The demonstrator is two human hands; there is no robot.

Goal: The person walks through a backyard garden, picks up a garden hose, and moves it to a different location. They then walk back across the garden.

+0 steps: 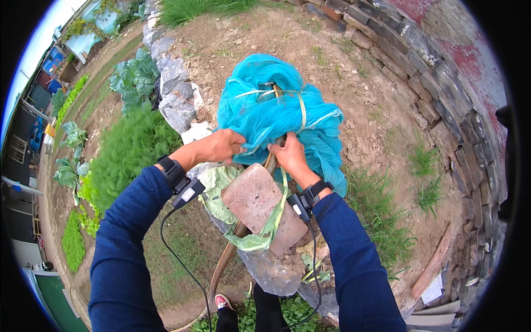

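Note:
A bundle of bright blue netting [251, 113] lies on the dirt in front of me, crossed by pale tie strips [302, 109]. My left hand [206, 148] pinches the near left edge of the netting. My right hand [292, 159] is closed at the near middle of the bundle, its fingertips pressed to the netting beside a brown pole. That curved brown pole [222, 264] runs from near my feet, under a reddish brick [251, 195], up toward the netting. Wilted cabbage leaves [217, 191] surround the brick, and a second brick [290, 231] lies partly beneath it.
A row of grey stones [176, 91] borders the dirt on the left, with feathery green plants [130, 149] and cabbages [134, 77] beyond. A low brick wall [428, 91] curves along the right. Grass tufts [381, 216] grow near my right forearm. Black cables hang from both wrists.

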